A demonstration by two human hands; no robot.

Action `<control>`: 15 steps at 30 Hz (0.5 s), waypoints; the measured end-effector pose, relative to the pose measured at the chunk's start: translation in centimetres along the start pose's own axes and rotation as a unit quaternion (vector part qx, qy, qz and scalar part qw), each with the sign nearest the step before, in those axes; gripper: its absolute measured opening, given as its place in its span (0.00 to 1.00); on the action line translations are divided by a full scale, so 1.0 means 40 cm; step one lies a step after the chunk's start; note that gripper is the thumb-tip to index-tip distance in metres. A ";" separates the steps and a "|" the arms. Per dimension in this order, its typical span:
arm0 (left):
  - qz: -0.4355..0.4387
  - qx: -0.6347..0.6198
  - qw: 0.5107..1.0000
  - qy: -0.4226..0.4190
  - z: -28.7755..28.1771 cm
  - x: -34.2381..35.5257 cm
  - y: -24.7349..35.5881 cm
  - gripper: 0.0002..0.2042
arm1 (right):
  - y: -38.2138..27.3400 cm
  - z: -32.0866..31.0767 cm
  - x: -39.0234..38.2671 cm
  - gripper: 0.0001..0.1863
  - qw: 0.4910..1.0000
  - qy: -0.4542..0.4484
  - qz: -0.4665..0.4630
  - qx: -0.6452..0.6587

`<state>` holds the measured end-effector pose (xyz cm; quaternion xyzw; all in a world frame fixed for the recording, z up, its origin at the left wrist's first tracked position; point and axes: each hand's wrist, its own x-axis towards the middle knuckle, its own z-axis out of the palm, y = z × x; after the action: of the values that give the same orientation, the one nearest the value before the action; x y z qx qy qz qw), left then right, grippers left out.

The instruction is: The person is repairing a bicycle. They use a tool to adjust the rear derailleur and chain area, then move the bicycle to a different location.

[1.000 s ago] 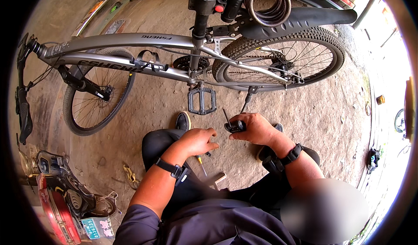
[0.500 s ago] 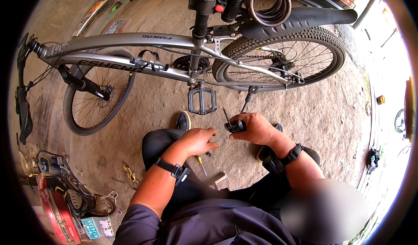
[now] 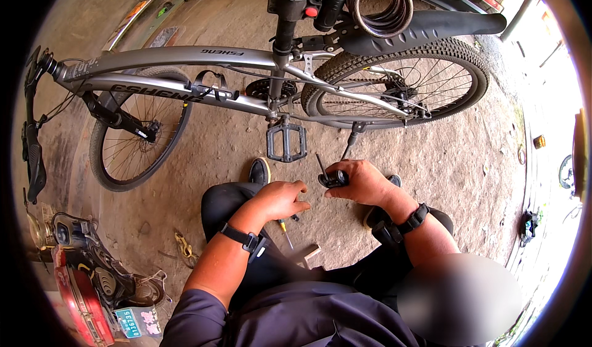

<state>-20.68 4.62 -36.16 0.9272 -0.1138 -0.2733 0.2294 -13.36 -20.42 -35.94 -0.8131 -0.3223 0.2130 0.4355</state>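
Right hand [image 3: 365,183], just right of the frame's middle: closed around a small, dark cylindrical part [image 3: 333,178], thumb below, fingers wrapped over the top. The part's rounded end stuck out leftward from the grip, its long axis running roughly across the frame. A thin dark rod [image 3: 319,163] stood up from its left end, steep, top leaning slightly left; could not tell whether rod and part were one piece.

Left hand [image 3: 282,200], left of the middle and a little lower: thumb and forefinger apart, nothing seen between them; palm side hidden. Its fingertips pointed right, toward the part's exposed end, with a short gap of bare ground [image 3: 316,194] between. So the free end faced the left hand, while the right covered the other end.

Bicycle [image 3: 246,104] crossed the upper frame, apart from both hands. Pedal [image 3: 286,143] hung above the gap, upper middle. Kickstand [image 3: 351,141] came down just above the right hand; contact unclear. Yellow-handled screwdriver [image 3: 282,226] lay below the left hand, lower middle.
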 end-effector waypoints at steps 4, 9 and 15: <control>0.003 0.005 1.000 0.009 -0.003 -0.002 0.004 0.21 | 0.000 -0.001 0.001 0.26 1.000 -0.002 -0.002 0.005; -0.006 -0.006 1.000 -0.006 -0.001 -0.001 -0.003 0.23 | -0.005 0.000 0.000 0.26 1.000 0.002 0.002 -0.001; -0.004 -0.003 1.000 -0.002 -0.004 -0.004 0.002 0.23 | -0.004 -0.002 -0.002 0.26 1.000 -0.002 0.006 0.006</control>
<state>-20.72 4.65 -35.92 0.9267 -0.1092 -0.2761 0.2305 -13.43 -20.43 -35.75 -0.8122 -0.3164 0.2190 0.4386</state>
